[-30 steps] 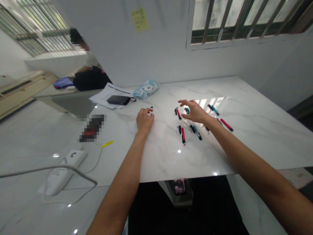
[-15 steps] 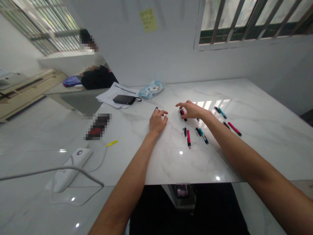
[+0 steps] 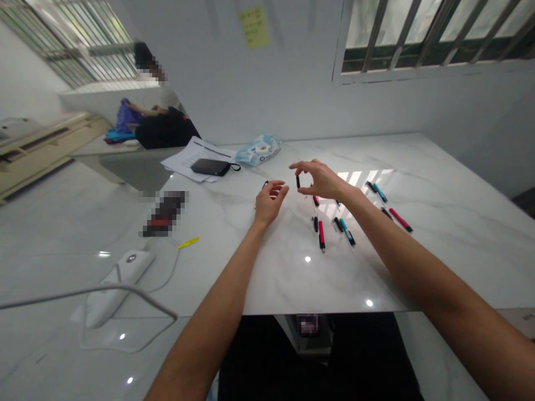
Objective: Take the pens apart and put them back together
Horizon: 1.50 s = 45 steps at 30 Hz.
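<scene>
My right hand is raised a little above the table, its thumb and fingers pinching a short black pen part upright. Beside it on the left, my left hand is curled with its wrist low over the tabletop. A dark pen end pokes out behind its knuckles; the fingers hide most of it. Under my right hand lies a red pen piece, partly covered. Nearer me are a red pen barrel with a black piece, and a teal barrel with another black piece.
Farther right lie a teal barrel and a red barrel with black pieces. At the back are papers, a black pouch-like device and a blue packet. A white power strip with cable is left. Another person sits beyond.
My right hand has lifted the black pen part from beside the red piece and moved left towards my left hand. The left hand stays nearly in place.
</scene>
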Each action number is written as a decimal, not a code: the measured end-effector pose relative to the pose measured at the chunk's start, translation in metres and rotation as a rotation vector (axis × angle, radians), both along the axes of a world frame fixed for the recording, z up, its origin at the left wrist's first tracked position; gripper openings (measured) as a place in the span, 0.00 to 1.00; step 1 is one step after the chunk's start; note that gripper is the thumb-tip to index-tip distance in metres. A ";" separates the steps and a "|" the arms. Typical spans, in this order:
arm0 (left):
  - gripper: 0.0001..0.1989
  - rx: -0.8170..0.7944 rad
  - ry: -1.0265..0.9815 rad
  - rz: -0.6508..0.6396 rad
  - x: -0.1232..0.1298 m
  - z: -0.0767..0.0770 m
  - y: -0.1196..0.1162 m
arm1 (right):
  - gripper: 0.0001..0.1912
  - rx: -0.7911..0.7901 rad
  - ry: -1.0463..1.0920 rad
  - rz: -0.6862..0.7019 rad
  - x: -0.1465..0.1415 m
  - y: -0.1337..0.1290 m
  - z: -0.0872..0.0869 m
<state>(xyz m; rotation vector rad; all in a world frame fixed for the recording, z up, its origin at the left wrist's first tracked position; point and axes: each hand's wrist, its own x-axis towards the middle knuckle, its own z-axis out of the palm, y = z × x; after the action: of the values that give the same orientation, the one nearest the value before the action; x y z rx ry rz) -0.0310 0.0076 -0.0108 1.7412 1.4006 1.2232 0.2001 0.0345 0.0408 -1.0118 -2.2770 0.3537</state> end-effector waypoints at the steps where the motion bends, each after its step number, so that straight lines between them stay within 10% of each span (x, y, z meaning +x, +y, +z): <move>1: 0.17 -0.035 -0.094 -0.035 0.000 -0.002 0.002 | 0.36 -0.005 0.008 0.043 -0.008 -0.005 0.004; 6: 0.19 -0.095 -0.281 -0.154 0.000 -0.014 0.009 | 0.36 -0.072 0.022 0.131 -0.020 -0.010 0.004; 11: 0.11 -0.028 -0.204 -0.077 0.001 -0.015 0.008 | 0.19 0.000 -0.105 -0.129 0.017 0.020 -0.022; 23: 0.07 0.020 -0.072 -0.003 0.003 -0.009 0.003 | 0.23 -0.026 -0.324 -0.153 0.039 0.040 -0.056; 35: 0.07 0.019 -0.014 0.028 -0.001 -0.011 0.002 | 0.10 -0.052 -0.301 -0.248 0.040 0.039 -0.050; 45: 0.07 0.071 -0.016 0.013 -0.002 -0.013 0.005 | 0.05 -0.258 0.200 -0.067 -0.004 0.015 -0.020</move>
<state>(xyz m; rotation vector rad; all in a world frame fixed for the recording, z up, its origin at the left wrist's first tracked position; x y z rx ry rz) -0.0333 0.0127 -0.0240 1.7680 1.3770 1.3059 0.1961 0.0490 0.0212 -1.1217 -2.0480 0.7018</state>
